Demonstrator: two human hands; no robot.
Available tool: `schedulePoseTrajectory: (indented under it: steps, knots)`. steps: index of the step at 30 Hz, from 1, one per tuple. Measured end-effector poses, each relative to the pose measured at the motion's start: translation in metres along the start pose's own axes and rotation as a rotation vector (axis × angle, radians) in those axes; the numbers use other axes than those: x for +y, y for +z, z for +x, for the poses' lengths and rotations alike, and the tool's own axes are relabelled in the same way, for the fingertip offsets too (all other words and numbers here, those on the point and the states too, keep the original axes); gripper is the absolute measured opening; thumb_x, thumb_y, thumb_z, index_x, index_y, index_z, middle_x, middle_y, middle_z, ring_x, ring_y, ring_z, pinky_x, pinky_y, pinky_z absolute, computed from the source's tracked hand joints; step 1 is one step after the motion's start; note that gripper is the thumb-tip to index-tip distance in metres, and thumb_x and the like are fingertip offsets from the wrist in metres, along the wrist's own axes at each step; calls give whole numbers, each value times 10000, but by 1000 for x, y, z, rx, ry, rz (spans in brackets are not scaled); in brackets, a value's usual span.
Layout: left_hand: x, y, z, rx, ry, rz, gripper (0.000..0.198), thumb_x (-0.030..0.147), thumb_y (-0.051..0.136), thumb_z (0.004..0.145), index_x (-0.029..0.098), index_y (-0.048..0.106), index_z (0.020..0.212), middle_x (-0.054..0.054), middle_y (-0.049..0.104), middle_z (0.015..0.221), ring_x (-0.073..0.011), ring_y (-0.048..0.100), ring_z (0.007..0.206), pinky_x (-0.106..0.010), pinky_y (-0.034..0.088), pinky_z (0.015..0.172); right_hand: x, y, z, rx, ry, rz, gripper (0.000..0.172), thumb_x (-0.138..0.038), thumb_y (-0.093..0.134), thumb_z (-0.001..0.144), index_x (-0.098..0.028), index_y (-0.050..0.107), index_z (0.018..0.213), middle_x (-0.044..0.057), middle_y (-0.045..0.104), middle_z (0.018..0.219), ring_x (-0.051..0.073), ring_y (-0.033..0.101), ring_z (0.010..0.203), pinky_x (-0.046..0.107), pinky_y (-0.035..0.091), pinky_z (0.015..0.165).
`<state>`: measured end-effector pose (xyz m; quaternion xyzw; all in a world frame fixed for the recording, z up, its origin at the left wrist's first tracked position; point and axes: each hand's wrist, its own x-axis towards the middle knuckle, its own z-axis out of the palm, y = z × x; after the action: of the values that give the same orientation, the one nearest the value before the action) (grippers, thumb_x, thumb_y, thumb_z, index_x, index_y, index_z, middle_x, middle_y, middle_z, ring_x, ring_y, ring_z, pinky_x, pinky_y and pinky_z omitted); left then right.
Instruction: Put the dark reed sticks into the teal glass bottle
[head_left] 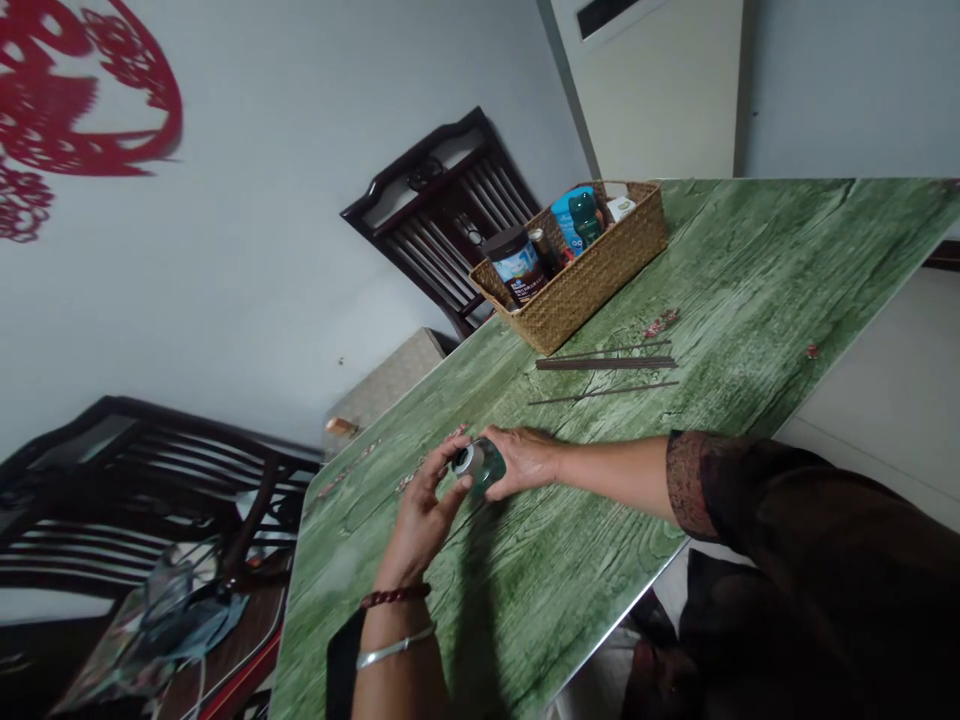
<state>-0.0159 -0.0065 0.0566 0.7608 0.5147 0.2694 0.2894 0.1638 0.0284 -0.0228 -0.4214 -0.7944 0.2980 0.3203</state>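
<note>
A small green-tinted glass jar (484, 465) with a silver metal cap is held above the green wood-grain tabletop (570, 560). My left hand (424, 510), wearing a beaded bracelet and a silver bangle, has its fingers around the cap end. My right hand (525, 462) grips the glass body from the other side. The hands nearly meet around the jar and hide much of it. A dark sleeve covers my right arm above the forearm.
A woven wicker basket (577, 280) at the far table edge holds a dark labelled jar, a blue package and a green bottle. Several dark chopsticks (606, 363) lie between it and my hands. Dark wooden chairs (442, 220) stand beyond the table.
</note>
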Motion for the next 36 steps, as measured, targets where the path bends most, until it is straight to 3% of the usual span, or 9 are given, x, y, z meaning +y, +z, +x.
schedulePoseTrajectory:
  steps: [3, 8, 12, 15, 18, 21, 24, 31, 36]
  knots:
    - [8, -1, 0, 13, 0, 104, 622, 477, 727, 776, 271, 576, 1343, -130, 604, 1355, -309, 562, 1258, -471, 473, 994, 0, -1, -1, -3, -7, 21, 785, -570, 805, 620, -219, 490, 1247, 81, 711, 1064, 294, 704, 903, 315, 473, 662]
    - [13, 4, 10, 102, 32, 477, 477, 574, 546, 886, 234, 693, 1187, -95, 683, 957, -253, 656, 825, -418, 531, 801, 3, 2, -1, 14, -6, 45, 801, -538, 824, 605, -228, 489, 1263, 71, 714, 1071, 284, 702, 911, 319, 483, 687]
    - [15, -1, 11, -29, 158, 396, 429, 522, 541, 901, 275, 691, 1218, -119, 692, 1176, -286, 661, 1041, -445, 501, 946, 6, 5, 2, 5, -19, 36, 835, -588, 807, 601, -208, 487, 1272, 100, 709, 1109, 298, 701, 943, 325, 491, 693]
    - [17, -8, 6, -85, 138, 301, 532, 507, 635, 839, 296, 615, 1327, -122, 629, 1336, -305, 604, 1202, -454, 503, 970, 5, 3, 1, 6, -11, 26, 825, -582, 807, 608, -222, 485, 1277, 96, 710, 1119, 303, 705, 944, 323, 490, 685]
    - [21, -13, 4, -36, 58, 334, 655, 505, 685, 798, 282, 540, 1397, -130, 637, 1281, -284, 656, 1062, -429, 550, 845, 2, 0, -1, -15, 4, 20, 838, -576, 816, 603, -239, 476, 1291, 83, 712, 1120, 301, 706, 956, 317, 488, 683]
    - [23, -11, 6, -54, 93, 396, 522, 495, 638, 830, 274, 616, 1303, -111, 667, 1159, -237, 665, 877, -383, 545, 760, 1, -1, -1, -12, 14, 18, 847, -584, 809, 602, -222, 482, 1294, 94, 712, 1124, 309, 706, 958, 327, 492, 684]
    - [20, -5, 10, -73, 154, 428, 385, 470, 607, 849, 266, 673, 1169, -100, 673, 1125, -226, 650, 838, -369, 518, 774, 0, 1, -1, 4, -8, 34, 844, -580, 808, 601, -201, 491, 1285, 111, 710, 1121, 307, 703, 947, 336, 496, 692]
    - [15, -5, 13, 148, -14, 423, 408, 571, 529, 880, 210, 625, 1045, -17, 588, 746, -209, 559, 663, -320, 433, 634, -2, -2, -4, 4, 7, 64, 788, -577, 794, 610, -218, 498, 1246, 98, 713, 1097, 303, 702, 924, 324, 481, 661]
    - [15, -4, 11, 65, 82, 385, 405, 518, 666, 812, 230, 684, 1096, -50, 657, 920, -206, 587, 776, -314, 446, 702, -2, -5, -5, -18, 6, 46, 805, -574, 777, 628, -223, 465, 1282, 103, 698, 1142, 305, 696, 963, 332, 491, 683]
